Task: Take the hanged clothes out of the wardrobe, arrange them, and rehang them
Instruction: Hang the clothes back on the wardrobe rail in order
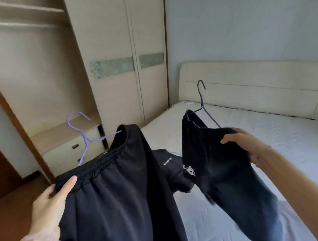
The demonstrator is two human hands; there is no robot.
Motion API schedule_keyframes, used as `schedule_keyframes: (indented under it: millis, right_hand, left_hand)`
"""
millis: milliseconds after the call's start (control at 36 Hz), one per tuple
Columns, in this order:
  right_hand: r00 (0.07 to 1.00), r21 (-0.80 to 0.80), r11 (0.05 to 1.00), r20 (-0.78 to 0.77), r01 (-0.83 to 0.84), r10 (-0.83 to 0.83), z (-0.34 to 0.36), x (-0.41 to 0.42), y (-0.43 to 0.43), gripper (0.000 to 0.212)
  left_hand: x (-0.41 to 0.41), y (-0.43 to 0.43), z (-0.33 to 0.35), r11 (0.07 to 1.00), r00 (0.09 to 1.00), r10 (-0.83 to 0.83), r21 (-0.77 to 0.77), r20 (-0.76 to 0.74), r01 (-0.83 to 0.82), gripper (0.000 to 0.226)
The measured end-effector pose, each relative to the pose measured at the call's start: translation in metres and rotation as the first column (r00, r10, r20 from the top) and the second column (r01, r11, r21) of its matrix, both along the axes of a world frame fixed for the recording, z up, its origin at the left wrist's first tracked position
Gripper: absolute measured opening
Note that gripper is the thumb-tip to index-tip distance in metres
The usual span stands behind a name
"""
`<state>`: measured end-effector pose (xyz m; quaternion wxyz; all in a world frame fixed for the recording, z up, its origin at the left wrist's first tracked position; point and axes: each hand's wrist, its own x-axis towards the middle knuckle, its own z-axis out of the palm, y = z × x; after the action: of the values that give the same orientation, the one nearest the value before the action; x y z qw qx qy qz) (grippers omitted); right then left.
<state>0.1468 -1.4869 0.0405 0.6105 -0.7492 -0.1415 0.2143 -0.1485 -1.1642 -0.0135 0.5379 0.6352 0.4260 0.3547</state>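
Over the near edge of the bed (263, 128), beside the wardrobe (110, 45), the left hand (52, 203) is pinching the elastic waistband of black trousers (124, 191), thumb on top and fingers hidden beneath; a purple hanger (81, 133) is sticking out of them. The right hand (244, 144) is clamping curled fingers over the top of a dark garment (221, 168) on a dark hanger (203, 104). A third black piece (167, 160) is lying on the mattress between. The cloth is likely soft, light and limp, so gripping the waistband or hanger neck should be steadiest.
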Motion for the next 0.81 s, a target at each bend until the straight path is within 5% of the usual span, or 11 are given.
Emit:
schedule_keyframes:
  millis: [167,389,806]
  right_hand:
    - [0.963,-0.144,0.975,0.184,-0.171,0.196,0.016,-0.089,0.068,0.018]
    - [0.89,-0.142,0.907,0.182,-0.397,0.418,-0.016,-0.195,0.179,0.014]
    - [0.737,0.18,0.747,-0.132,-0.64,0.663,-0.061,-0.266,0.423,0.016]
  left_hand:
    - [-0.121,0.035,0.015,0.981,0.98,0.188,-0.065,0.062,-0.184,0.048]
    - [-0.264,0.057,0.015,0.93,0.925,0.365,0.007,0.111,-0.368,0.034]
    - [-0.375,0.133,-0.026,0.745,0.743,0.665,0.139,-0.072,-0.653,0.011]
